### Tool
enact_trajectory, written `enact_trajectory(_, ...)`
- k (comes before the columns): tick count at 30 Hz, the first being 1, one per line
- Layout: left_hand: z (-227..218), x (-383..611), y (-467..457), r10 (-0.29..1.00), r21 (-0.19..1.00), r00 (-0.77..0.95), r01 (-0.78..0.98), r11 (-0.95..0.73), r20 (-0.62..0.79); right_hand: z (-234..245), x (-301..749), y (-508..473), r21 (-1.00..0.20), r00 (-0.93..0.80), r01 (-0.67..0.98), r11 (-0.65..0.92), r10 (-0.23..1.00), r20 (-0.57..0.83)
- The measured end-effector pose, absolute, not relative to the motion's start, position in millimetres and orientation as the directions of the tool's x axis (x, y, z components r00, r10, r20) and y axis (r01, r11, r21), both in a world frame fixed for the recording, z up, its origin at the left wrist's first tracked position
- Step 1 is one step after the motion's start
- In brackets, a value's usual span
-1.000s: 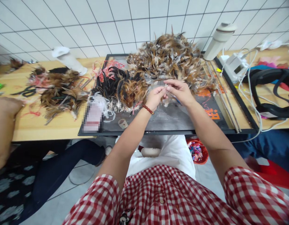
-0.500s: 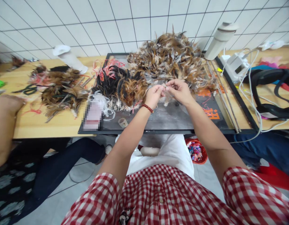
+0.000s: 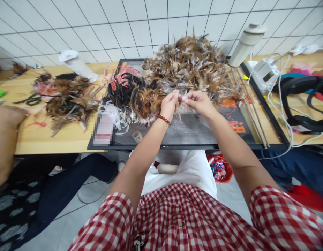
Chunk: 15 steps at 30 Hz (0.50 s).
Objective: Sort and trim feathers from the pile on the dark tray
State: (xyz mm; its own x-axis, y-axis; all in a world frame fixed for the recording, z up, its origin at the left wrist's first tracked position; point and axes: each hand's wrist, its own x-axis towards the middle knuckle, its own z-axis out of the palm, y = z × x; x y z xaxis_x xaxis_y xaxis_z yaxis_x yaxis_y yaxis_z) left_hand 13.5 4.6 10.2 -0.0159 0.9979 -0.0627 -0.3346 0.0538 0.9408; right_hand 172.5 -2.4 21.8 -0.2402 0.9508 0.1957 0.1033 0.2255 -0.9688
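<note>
The tabletop point(image 3: 59, 144) looks like smooth wood. The wall tiles point(image 3: 154, 35) are smooth and glossy. The brown feathers point(image 3: 189, 62) look rough and fluffy; the black feathers point(image 3: 121, 94) look shiny. The beads point(image 3: 164, 120) are glossy, the shirt point(image 3: 193, 212) is matt cloth, and the bottle point(image 3: 243, 48) looks smooth and matt.

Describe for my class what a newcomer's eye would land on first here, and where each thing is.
Probably the big heap of brown and pale feathers at the back of the dark board, by the tiled wall. Next, the left hand and right hand, close together in front of it, fingers pinched around something pale, too small to identify. Then the red checked shirt filling the bottom.
</note>
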Motion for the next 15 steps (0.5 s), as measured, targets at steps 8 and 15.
enact_trajectory(8,11,19,-2,0.999,0.946,0.043,-0.322,0.041,-0.029,9,157,0,-0.973,-0.077,-0.229,0.040,0.995,0.059)
enact_trajectory(15,23,20,-11,0.978,0.882,0.179,-0.436,0.179,-0.109,14,159,-2,-0.966,-0.087,-0.251,-0.056,0.996,-0.035)
